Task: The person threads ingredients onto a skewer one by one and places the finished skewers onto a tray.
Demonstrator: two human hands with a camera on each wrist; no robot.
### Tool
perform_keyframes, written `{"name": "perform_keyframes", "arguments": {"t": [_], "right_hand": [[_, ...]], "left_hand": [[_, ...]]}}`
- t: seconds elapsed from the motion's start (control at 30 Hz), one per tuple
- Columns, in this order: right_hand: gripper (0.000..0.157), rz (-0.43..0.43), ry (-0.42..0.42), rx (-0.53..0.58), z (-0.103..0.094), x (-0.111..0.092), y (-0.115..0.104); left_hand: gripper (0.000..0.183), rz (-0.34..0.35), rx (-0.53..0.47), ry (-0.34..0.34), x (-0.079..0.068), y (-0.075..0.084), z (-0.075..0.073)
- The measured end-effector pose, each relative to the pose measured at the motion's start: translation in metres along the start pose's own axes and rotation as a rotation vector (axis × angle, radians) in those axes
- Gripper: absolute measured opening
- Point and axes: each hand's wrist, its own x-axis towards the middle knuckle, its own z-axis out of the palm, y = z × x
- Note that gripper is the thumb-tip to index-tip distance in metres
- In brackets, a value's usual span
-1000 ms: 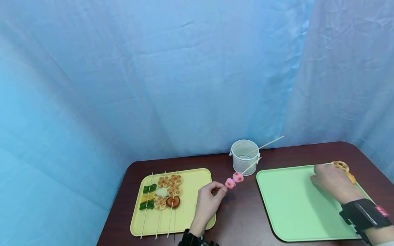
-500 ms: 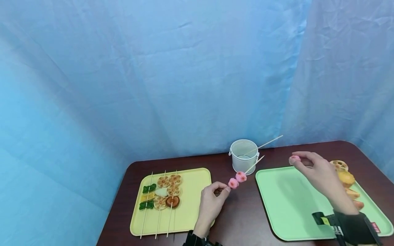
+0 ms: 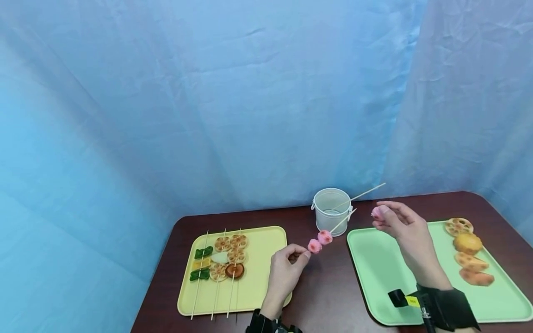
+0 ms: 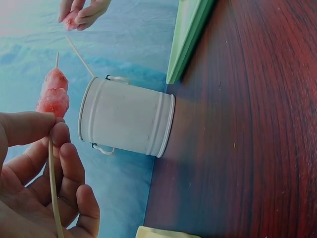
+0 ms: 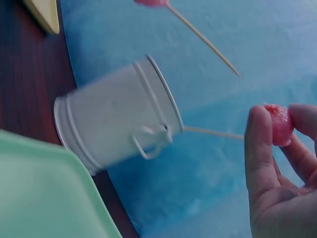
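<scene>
My left hand (image 3: 285, 276) pinches a bamboo skewer (image 4: 53, 191) just below two pink balls (image 3: 319, 242) threaded on it. The skewer's bare pointed end (image 5: 210, 44) slants up to the right. Between the thumb and fingers of my right hand (image 3: 410, 240) is a third pink ball (image 5: 281, 125), held over the green tray (image 3: 387, 273) and apart from the skewer tip. Behind the skewer stands a small white bucket (image 4: 126, 116) with one loose stick (image 3: 368, 191) leaning out of it.
On the yellow tray (image 3: 266, 245) at the left lie several finished skewers with lotus slices (image 3: 222, 244), green pieces (image 3: 203, 252) and a mushroom (image 3: 235, 271). Along the green tray's right side sit a lotus slice (image 3: 459, 226), a yellow piece (image 3: 467, 243) and two tan pieces (image 3: 476, 277).
My right hand has lifted a pink ball from the green tray's far right and carried it left toward the skewer. The left hand has shifted slightly right, still holding the skewer.
</scene>
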Motion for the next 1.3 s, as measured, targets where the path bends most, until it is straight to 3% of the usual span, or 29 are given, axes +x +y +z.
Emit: {"name": "perform_keyframes", "arguments": {"t": [0.27,0.47,0.93,1.3], "right_hand": [[0.03,0.116,-0.038,0.179,0.006,0.0,0.006],[0.032,0.104,-0.016,0.191,0.007,-0.001,0.006],[0.04,0.066,0.036,0.07,0.01,-0.003,0.003],[0.043,0.046,-0.005,-0.08,0.012,-0.004,0.002]], "left_hand": [[0.008,0.016,-0.02,-0.007,-0.001,0.004,0.001],[0.007,0.007,-0.014,-0.026,-0.002,0.007,0.001],[0.005,0.005,-0.014,-0.06,-0.003,0.008,0.0],[0.006,-0.009,0.005,-0.082,-0.001,0.008,0.0]]}}
